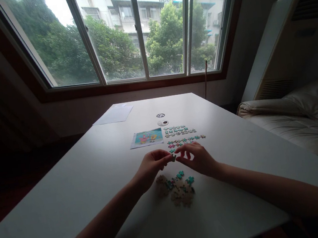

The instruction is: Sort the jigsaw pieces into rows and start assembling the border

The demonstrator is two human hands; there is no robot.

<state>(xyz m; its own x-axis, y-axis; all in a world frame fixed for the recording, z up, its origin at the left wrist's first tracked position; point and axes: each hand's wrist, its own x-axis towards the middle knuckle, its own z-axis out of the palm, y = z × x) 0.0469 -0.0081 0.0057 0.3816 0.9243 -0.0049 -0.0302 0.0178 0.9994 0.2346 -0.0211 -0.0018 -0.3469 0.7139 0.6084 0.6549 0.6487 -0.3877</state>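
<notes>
Between the thumb and fingertips of my left hand is a small dark jigsaw puzzle piece, raised over the table. My right hand is close beside it, fingers curved and apart, thumb and index tips at the piece's right edge; whether they touch it I cannot make out. Below both hands lies a loose pile of puzzle pieces, mostly brown backs up, a few teal faces showing. Rows of sorted pieces stretch beyond my right hand, partly hidden by it. Left of them lies a cartoon picture sheet.
The white table reaches towards a window. Two round items lie past the picture, and white paper rests at the far left corner. A light sofa stands along the right side.
</notes>
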